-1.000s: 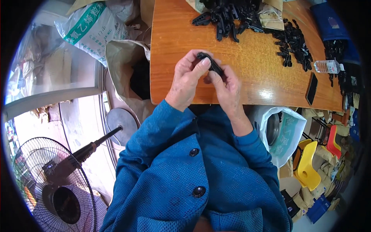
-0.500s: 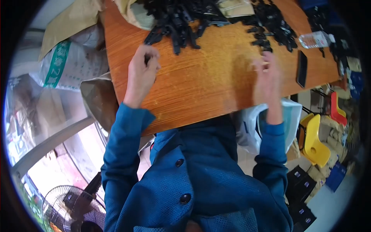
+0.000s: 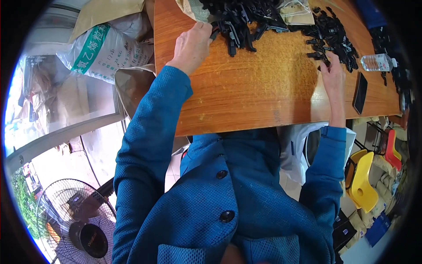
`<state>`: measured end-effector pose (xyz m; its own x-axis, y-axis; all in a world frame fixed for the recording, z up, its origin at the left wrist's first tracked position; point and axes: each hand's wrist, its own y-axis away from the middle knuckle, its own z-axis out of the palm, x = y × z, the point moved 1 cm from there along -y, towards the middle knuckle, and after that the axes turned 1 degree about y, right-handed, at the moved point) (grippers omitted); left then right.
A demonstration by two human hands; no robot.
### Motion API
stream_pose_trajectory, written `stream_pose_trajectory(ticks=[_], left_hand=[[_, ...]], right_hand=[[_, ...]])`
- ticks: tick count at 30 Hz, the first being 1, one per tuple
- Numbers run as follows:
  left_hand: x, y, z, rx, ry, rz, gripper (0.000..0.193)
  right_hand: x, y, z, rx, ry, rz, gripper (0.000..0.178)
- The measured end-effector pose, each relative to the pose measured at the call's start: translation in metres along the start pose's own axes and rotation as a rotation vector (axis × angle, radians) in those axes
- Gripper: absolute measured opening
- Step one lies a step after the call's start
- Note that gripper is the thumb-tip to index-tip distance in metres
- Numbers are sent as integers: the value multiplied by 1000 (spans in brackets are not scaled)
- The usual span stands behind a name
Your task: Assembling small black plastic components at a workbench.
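Observation:
Two heaps of black plastic parts lie along the far side of a brown wooden table [image 3: 246, 92]. My left hand [image 3: 192, 49] is at the left edge of the larger heap [image 3: 239, 26], its fingers closed on a long black part [image 3: 214, 33]. These fingers are partly hidden behind the back of the hand. On the right, my right hand [image 3: 334, 75] reaches the near edge of the heap of smaller black pieces [image 3: 332, 33]. Its thumb and fingers pinch at a small black piece [image 3: 324, 64], of which little shows.
Right of my right hand are a black phone [image 3: 360, 93] and a clear bottle [image 3: 377, 63] on its side. A paper sack [image 3: 193, 9] lies at the far edge. White bags [image 3: 292, 152] hang below the near edge. A fan [image 3: 77, 224] stands lower left.
Both hands have moved outward to the heaps, and their fingers have come to black parts there. The whole view has shifted, with the table now further right.

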<state>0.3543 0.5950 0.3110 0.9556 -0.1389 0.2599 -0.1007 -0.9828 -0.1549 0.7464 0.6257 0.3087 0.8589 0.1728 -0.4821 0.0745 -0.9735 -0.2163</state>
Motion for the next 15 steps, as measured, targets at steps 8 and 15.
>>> stream_pose_trajectory(ticks=[8, 15], left_hand=[[9, 41, 19, 168, 289, -150, 23], [7, 18, 15, 131, 90, -107, 26]], right_hand=[[-124, 82, 50, -70, -712, 59, 21], [-150, 121, 52, -83, -184, -413, 15]])
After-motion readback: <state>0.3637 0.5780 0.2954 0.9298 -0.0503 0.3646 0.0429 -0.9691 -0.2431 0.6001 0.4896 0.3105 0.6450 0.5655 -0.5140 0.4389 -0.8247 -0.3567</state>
